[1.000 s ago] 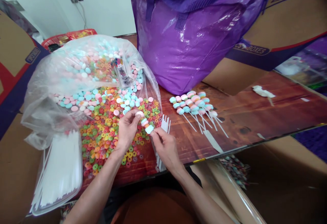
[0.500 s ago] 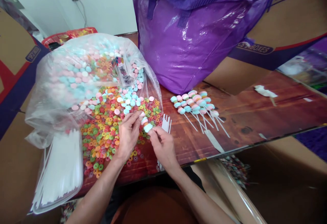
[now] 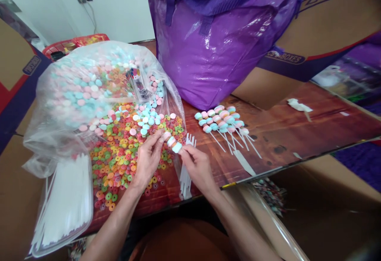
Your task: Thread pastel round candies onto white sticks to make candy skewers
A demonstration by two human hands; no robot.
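Over a pile of loose gummy rings [image 3: 119,161], my two hands hold a candy skewer [image 3: 173,144] of pink, white and pale blue pieces. The fingers of my left hand [image 3: 150,153] pinch the pink piece at its upper left end. My right hand [image 3: 198,165] is closed on the lower right end, near the blue piece; the stick is mostly hidden by the fingers. Pastel candy discs [image 3: 149,118] lie just beyond my left hand. White sticks [image 3: 186,181] lie beside and partly under my right hand.
Finished-looking candy skewers [image 3: 220,118] lie in a group at the right. A clear plastic bag [image 3: 59,82] of candy stands behind the rings, a pack of white sticks [image 3: 67,201] at the left. A purple bag [image 3: 205,62] and cardboard boxes [image 3: 274,82] stand at the back.
Both hands and the skewer have shifted slightly right relative to the table, uncovering more of the white sticks. The camera view has turned a little. The grip looks the same.
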